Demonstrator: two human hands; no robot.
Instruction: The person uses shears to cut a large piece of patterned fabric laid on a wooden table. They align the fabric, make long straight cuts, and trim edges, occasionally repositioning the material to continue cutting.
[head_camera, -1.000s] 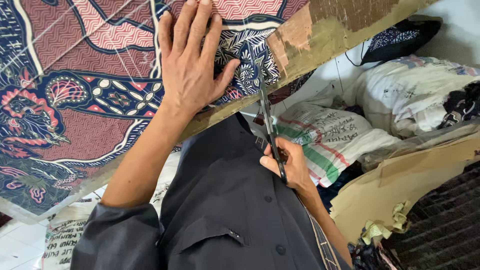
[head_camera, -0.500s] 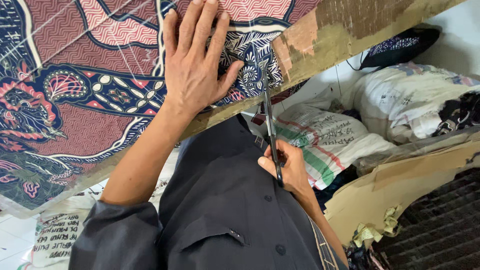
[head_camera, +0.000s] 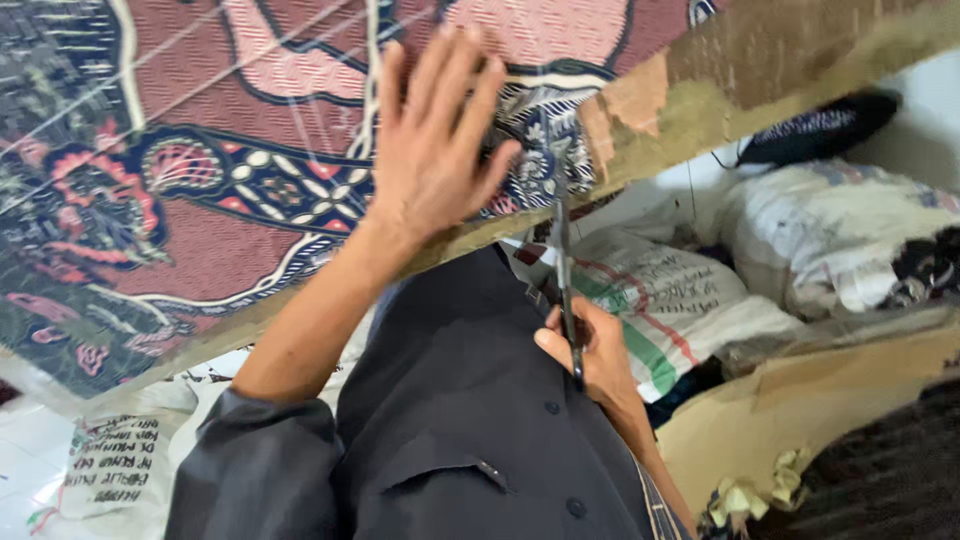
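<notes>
A patterned batik cloth (head_camera: 200, 190) in red, dark blue and white lies spread on a wooden table (head_camera: 760, 70). My left hand (head_camera: 435, 150) rests flat on it with fingers spread, pressing the cloth down near the table's edge. My right hand (head_camera: 590, 355) grips the handles of long scissors (head_camera: 560, 230) below the table edge. The blades point up into the cloth's edge just right of my left thumb. My dark shirt (head_camera: 450, 430) fills the lower middle.
White woven sacks with printed stripes (head_camera: 660, 300) lie under the table at the right, with more filled sacks (head_camera: 830, 230) behind. Brown cardboard (head_camera: 800, 410) sits at the lower right. Another printed sack (head_camera: 110, 470) is at the lower left.
The scissors have moved slightly further up into the cloth edge. My left hand stays pressed flat on the cloth in about the same place.
</notes>
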